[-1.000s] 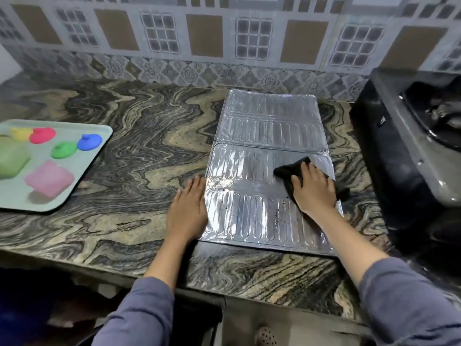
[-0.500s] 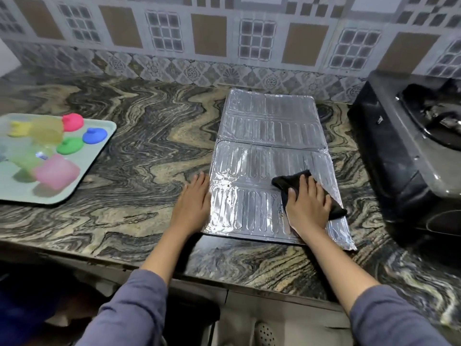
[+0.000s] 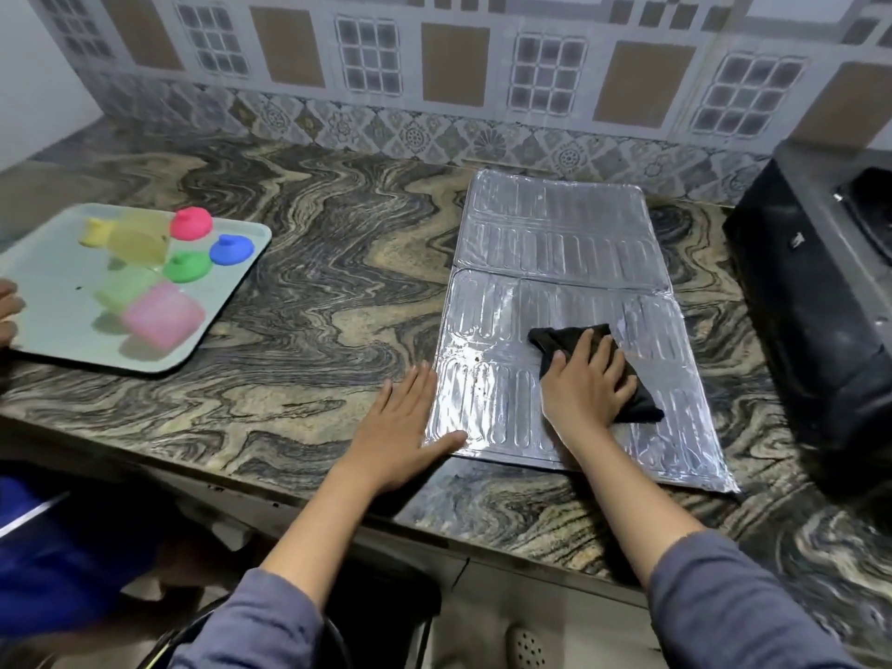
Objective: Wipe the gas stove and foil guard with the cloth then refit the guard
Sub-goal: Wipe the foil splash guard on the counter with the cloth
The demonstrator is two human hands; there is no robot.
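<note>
The silver foil guard [image 3: 560,263] lies flat on the marbled counter, folded panels spread out. My right hand [image 3: 586,391] presses a black cloth [image 3: 642,408] flat onto the guard's near panel. My left hand [image 3: 403,427] rests palm down with fingers spread on the counter, its thumb overlapping the guard's near left corner. The black gas stove [image 3: 815,301] stands at the right edge, only partly in view, apart from the guard.
A pale tray [image 3: 48,301] with several coloured plastic containers and lids sits at the left. Another person's fingers [image 3: 9,306] touch the tray's left side. A tiled wall [image 3: 434,89] backs the counter. The counter's front edge [image 3: 299,494] runs below my hands.
My right hand and the cloth slid a little toward the guard's middle. My left hand stayed at the guard's left edge. The view shifted left, showing more of the tray.
</note>
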